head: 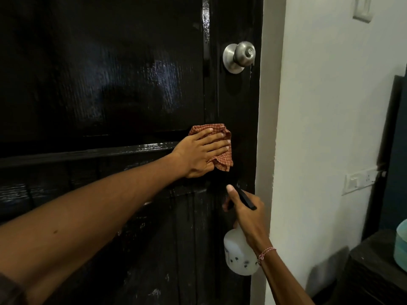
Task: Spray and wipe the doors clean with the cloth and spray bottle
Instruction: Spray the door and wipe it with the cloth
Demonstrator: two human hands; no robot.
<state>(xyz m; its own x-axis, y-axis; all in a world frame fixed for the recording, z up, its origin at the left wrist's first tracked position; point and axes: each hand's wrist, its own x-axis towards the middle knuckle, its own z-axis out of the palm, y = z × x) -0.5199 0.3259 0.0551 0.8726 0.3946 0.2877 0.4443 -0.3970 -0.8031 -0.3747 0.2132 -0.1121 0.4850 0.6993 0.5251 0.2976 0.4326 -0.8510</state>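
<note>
The black door [99,84] fills the left and middle of the view. Its glossy painted wood shows a coarse grain, wet-looking sheen on the upper panel and a raised horizontal rail across the middle, with dull pale smears on the lower panel.

The left hand [198,150] reaches in across the rail and lies flat, fingers straight and slightly spread, pressing a cloth [220,129] against the door just right of the panel edge. The cloth is a crumpled woven piece in a small red-orange check, with its folds poking out above and below the fingers.

Above it sits a round brushed-metal door knob [243,53] on a circular plate, near the door's right edge.

Below the cloth, the right hand [246,214] is curled round the black trigger head of a spray bottle [237,254], thumb raised along the top. The bottle body is translucent white plastic, rounded, with small dark printed marks, and hangs in front of the door's lower edge. A red-and-white thread bracelet [266,253] circles that wrist.

To the right stands a white plastered wall [319,106] with a pale switch plate [360,180], then a dark cabinet [374,271] bearing a pale teal container [402,245].
</note>
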